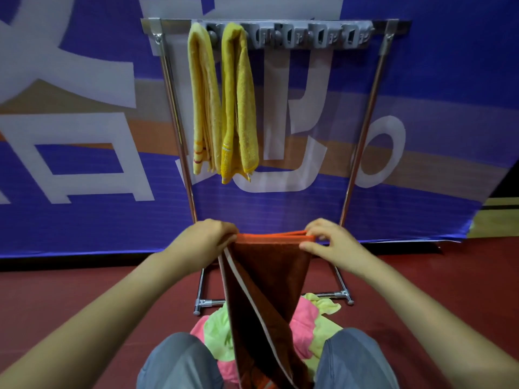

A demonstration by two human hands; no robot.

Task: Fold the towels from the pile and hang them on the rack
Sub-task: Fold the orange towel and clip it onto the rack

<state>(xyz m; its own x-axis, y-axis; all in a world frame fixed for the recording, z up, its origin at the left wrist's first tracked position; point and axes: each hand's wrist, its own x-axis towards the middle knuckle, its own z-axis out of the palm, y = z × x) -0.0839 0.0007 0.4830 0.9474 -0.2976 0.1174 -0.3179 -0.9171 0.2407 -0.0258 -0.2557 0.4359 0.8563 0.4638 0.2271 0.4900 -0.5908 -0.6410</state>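
Grip's pinched shut on both hands, left hand (209,237) and right hand (327,238), holding the folded rust-brown terry towel (269,290) by its top edge. Folding looks nearly done; next it needs lifting onto the far chrome rack (365,127), right of the two yellow towels (224,102).

Blue banner (421,66) with white lettering behind; dark red floor (70,290).

The only writing is on the big blue banner (421,66) behind the rack. It has huge white signs on it, cut off by the edges of the picture, so they cannot be read as words. One white shape at about 3 o'clock looks like a ring or the letter O. Big white strokes stand at 9 o'clock and at 12 o'clock. No words, numbers or brand names can be read on anything else.
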